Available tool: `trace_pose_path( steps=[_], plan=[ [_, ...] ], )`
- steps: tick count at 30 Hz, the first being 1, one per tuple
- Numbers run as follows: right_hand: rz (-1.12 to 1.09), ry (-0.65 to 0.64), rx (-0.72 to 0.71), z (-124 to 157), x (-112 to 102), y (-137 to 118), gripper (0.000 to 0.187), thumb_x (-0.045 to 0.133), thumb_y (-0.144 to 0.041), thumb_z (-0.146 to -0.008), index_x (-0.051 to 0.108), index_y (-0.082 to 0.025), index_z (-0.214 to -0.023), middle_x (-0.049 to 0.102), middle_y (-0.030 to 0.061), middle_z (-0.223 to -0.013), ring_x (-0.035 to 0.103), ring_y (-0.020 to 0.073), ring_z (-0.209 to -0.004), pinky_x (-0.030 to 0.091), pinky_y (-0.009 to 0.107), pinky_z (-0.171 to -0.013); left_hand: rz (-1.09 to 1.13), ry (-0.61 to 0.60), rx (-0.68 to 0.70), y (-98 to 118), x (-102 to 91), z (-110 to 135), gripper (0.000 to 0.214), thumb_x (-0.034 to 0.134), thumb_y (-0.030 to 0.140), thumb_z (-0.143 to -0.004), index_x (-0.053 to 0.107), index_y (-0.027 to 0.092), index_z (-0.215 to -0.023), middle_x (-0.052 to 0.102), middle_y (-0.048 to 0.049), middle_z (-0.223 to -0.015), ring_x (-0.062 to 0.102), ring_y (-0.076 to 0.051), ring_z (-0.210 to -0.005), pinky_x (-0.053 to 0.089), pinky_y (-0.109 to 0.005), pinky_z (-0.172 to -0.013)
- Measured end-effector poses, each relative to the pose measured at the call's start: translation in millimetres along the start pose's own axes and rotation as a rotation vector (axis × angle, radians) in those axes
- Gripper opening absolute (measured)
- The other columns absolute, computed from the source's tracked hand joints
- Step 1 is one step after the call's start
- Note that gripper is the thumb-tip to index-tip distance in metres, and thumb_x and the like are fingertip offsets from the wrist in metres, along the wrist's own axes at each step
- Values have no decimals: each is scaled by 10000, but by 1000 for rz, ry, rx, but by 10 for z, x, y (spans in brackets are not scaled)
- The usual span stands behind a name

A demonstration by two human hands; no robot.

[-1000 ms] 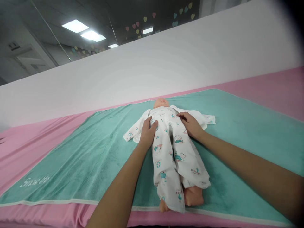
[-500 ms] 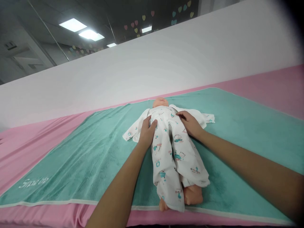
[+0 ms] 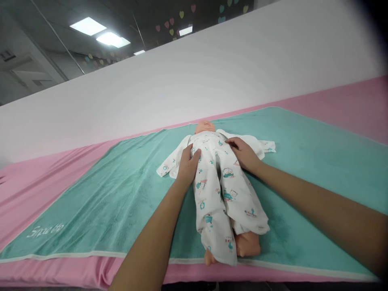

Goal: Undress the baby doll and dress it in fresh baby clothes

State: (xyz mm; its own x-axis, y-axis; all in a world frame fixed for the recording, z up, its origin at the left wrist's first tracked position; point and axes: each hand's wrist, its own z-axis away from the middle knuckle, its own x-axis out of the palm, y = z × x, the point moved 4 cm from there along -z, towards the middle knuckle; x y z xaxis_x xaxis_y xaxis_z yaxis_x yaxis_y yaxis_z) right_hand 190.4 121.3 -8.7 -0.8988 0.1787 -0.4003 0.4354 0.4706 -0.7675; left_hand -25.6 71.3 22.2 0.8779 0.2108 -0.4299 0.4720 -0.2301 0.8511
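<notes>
My left hand [image 3: 188, 166] and right hand [image 3: 244, 155] pressing flat on white printed suit [image 3: 216, 190], grips open, no cloth pinched. Doll [image 3: 205, 127] on back, mid teal towel [image 3: 91, 206]. Step: settling suit at hips; next move calls for palms lifting clear.

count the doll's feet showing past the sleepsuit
2. One foot pokes out below the sleepsuit at lower left of the view, the other foot at lower right, both on the green towel.

We're in a baby-care training room, it seems. A baby manikin [image 3: 205, 127] lies on a teal towel [image 3: 100, 202] over a pink tabletop [image 3: 45, 198], with paper hearts [image 3: 181, 14] on the wall behind.
</notes>
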Motion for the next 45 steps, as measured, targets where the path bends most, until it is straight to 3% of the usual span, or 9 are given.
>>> trace_pose_path(
  steps=[45],
  plan=[
    [4, 3, 12, 7, 2, -13, 267, 436, -213, -782, 579, -238, -1007, 601, 39, -1047, 547, 215, -981, 414, 405, -902, 4, -5, -4, 11, -1, 3, 449, 462, 461, -852, 485, 233, -1239, 443, -60, -1362, 391, -231, -1256, 284, -372, -1058]
  ],
)
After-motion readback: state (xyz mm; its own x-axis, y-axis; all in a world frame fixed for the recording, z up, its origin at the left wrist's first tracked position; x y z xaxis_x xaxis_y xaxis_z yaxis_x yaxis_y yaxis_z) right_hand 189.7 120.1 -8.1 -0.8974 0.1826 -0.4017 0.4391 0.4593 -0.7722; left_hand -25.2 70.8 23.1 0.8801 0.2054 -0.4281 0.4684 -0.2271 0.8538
